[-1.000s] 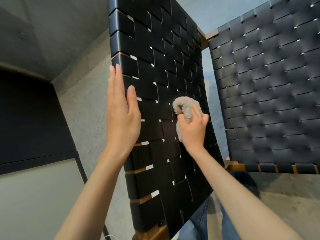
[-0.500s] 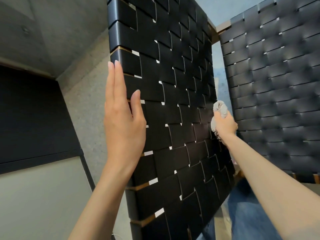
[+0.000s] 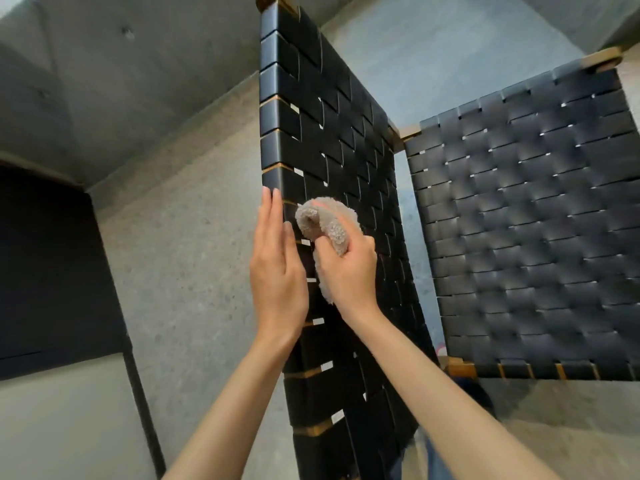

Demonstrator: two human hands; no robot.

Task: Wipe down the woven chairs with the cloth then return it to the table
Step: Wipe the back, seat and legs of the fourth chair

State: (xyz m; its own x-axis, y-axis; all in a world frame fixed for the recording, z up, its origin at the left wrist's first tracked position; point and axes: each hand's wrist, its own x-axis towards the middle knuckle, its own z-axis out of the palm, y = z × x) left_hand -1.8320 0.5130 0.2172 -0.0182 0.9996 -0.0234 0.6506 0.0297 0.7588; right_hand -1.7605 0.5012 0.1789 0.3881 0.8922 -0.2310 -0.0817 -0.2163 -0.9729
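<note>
Against the near woven chair (image 3: 341,143), the right hand (image 3: 349,273) has its grip clamped on the bunched cloth (image 3: 323,221), which bulges out above it; the left hand (image 3: 277,275) lies flat, fingers straight, on the chair's edge.

The floor (image 3: 194,271) under you is grey speckled concrete, showing at the left of your view and again in the lower right corner. The near woven chair (image 3: 332,140) rises straight in front of you, but its foot is cut off at the bottom edge, so you cannot see where it meets the floor. The far woven chair (image 3: 526,237) sits to its right, its wooden rail (image 3: 460,370) low over the floor. A thin black post (image 3: 143,410) stands at the left.
</note>
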